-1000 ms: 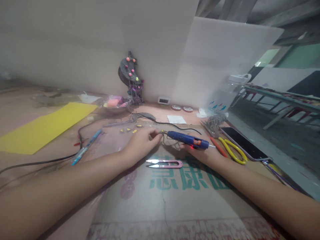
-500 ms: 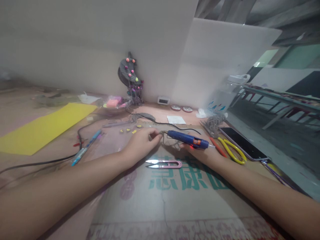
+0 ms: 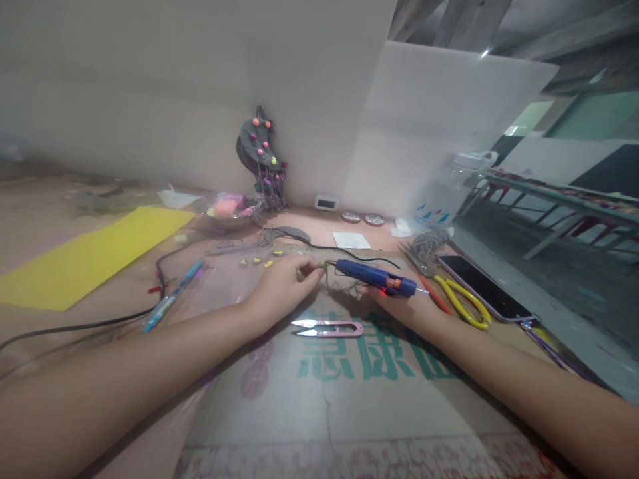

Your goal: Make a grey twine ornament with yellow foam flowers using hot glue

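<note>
Plain pale wall backs my worktable, and a grey crescent-moon ornament dotted with coloured balls stands against it. Under my hands lies a sheet of cardboard printed with green characters.

My right hand is wrapped around a blue hot-glue gun, its red light glowing and its nozzle pointing left. With my left hand I pinch a tiny yellowish piece between thumb and fingertips, right at that nozzle; it is too small to make out well. Thin grey cord loops below the gun.

I take the step in hand to be putting glue on this piece. The next move, I judge, calls for a steady pinch, a light squeeze of the trigger and fingertips clear of the hot metal.

More small yellow pieces lie beyond my left hand. Pink thread snips rest nearer me, and yellow-and-orange-handled scissors lie beside a phone on my right.
</note>
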Demonstrator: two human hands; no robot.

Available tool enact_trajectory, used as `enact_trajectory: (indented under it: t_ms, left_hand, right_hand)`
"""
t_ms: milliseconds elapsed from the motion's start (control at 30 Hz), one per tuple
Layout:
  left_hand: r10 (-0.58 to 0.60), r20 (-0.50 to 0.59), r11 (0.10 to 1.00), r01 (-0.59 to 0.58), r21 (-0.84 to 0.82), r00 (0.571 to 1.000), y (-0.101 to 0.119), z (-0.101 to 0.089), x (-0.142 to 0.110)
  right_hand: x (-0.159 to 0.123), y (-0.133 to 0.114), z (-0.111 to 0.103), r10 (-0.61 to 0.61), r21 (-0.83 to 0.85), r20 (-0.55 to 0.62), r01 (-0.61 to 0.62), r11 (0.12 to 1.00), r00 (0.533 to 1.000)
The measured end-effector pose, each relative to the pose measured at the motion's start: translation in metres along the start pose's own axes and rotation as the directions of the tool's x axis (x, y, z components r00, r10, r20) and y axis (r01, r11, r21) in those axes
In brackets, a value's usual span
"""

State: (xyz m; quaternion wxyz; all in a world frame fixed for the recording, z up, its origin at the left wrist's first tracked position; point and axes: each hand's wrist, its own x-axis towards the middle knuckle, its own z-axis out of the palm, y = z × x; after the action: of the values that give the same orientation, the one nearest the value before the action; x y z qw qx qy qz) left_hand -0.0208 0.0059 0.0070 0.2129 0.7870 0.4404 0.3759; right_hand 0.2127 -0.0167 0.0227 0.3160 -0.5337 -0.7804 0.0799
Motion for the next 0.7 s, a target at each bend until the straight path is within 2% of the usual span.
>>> enact_trajectory:
  t_ms: [400, 700]
  left_hand:
    - [-0.038, 0.002, 0.997, 0.038, -0.068, 0.999, -0.0010, -0.0001, 0.0004]
    - [-0.069, 0.002, 0.996, 0.069, -0.048, 0.998, 0.0012, -0.0013, 0.0023]
  right_hand:
    - [-0.0001, -0.0015, -0.0019, -0.018, -0.001, 0.020, 0.018, 1.000, 1.000]
    - [-0.0007, -0.0017, -0.0032, -0.044, -0.032, 0.041, 0.046, 0.998, 0.998]
